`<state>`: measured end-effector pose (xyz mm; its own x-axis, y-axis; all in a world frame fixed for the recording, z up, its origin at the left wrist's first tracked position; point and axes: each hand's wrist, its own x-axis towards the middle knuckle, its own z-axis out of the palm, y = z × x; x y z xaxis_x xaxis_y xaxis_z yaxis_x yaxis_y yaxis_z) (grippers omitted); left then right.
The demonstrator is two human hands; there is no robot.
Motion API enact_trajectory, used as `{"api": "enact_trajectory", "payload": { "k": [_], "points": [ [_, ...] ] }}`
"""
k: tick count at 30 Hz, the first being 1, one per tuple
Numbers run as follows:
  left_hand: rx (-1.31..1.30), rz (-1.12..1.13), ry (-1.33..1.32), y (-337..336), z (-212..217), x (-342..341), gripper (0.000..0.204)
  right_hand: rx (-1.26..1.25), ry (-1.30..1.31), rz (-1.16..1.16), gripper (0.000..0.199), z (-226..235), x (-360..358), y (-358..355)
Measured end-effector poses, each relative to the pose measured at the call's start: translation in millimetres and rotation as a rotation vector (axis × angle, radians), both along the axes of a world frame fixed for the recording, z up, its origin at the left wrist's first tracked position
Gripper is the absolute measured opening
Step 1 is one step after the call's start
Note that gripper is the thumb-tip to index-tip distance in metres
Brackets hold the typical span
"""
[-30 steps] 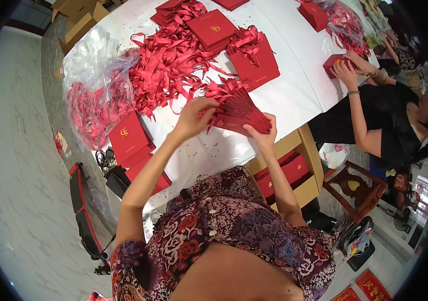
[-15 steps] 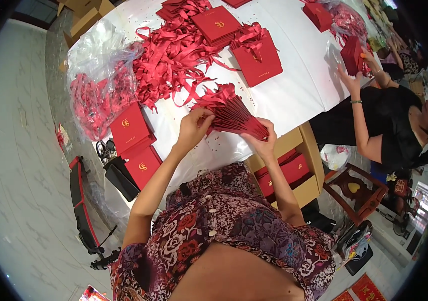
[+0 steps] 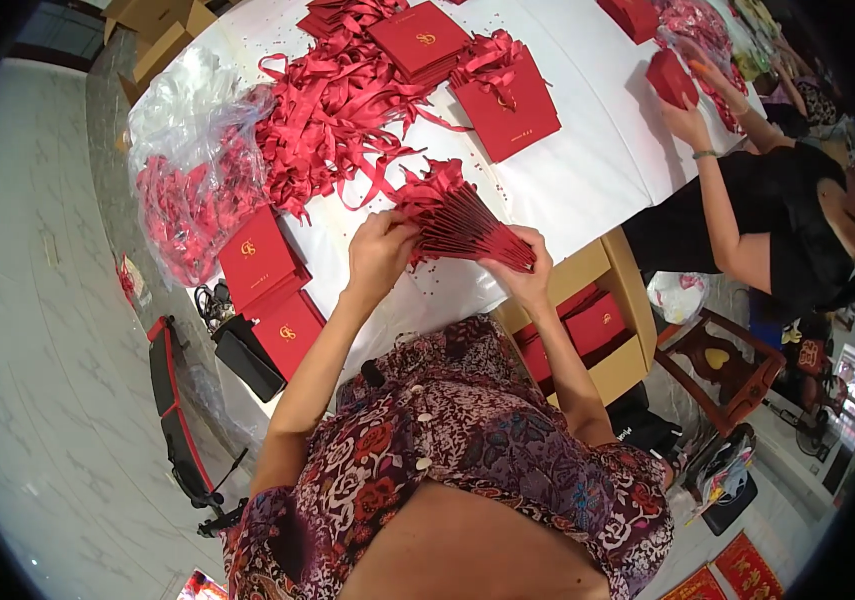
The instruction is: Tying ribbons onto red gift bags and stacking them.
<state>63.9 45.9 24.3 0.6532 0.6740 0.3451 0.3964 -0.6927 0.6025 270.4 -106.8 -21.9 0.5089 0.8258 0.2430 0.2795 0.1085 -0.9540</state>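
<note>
A fanned stack of flat red paper bags (image 3: 472, 228) with ribbon handles is held just above the near side of the table. My right hand (image 3: 525, 268) is closed around its narrow, gathered end, thumb on the near side. At the spread end, a bunch of red ribbon (image 3: 435, 183) spills out. There my left hand (image 3: 380, 258) is pinched at the left edge, fingertips on the ribbon handles; the exact piece between them is partly hidden.
A white-covered table (image 3: 587, 130) bears a heap of red ribbons (image 3: 332, 110), bag stacks (image 3: 417, 40) and a plastic sack (image 3: 187, 180). An open carton (image 3: 619, 350) with red bags stands by my right forearm. A co-worker (image 3: 747, 205) handles a red bag at right.
My left hand has shifted slightly left, its fingers still at the ribbon end. The stack stays in my right hand. The co-worker's hands have moved up and left with the red bag.
</note>
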Motion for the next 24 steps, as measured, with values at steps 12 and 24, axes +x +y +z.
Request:
{"api": "enact_trajectory", "payload": {
  "k": [12,24],
  "points": [
    [-0.715,0.011,-0.332,-24,-15,-20,0.006,0.029,0.013,0.084,0.056,-6,2,-3],
    [-0.545,0.001,0.077,-5,-6,-7,0.015,0.025,0.0,0.077,0.057,-5,3,-2]
  ]
}}
